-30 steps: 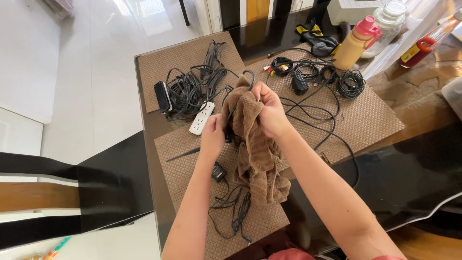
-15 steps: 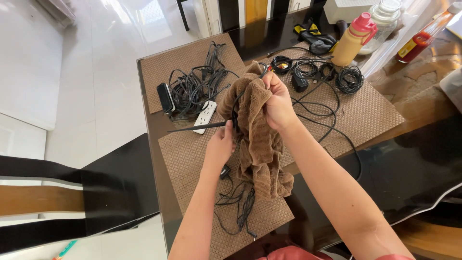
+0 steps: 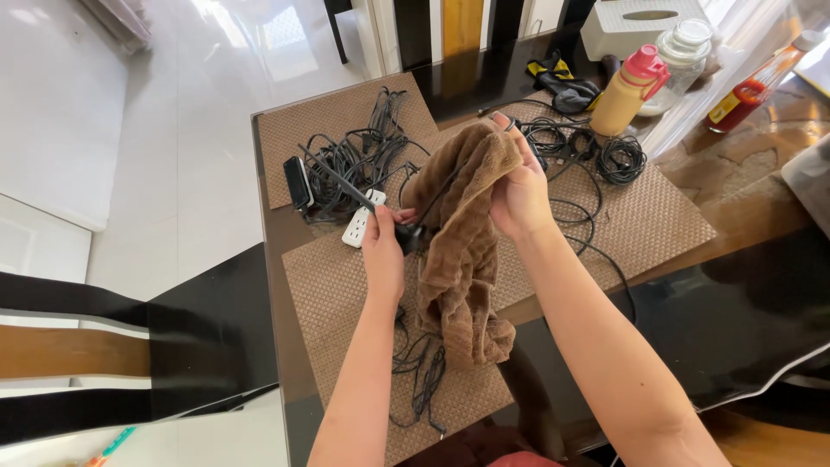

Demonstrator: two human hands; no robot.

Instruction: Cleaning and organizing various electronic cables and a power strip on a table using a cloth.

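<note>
Our left hand [image 3: 383, 246] now pinches a thin black antenna rod [image 3: 337, 179], lifted since a moment ago. Our right hand [image 3: 519, 195] stays clamped on the brown towel [image 3: 458, 259], wiping along its cable.

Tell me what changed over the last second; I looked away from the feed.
The left hand came off the brown towel and now pinches a black cable end, drawing it left. The right hand still grips the towel's top. The cable piles and white power strip stayed put.
</note>
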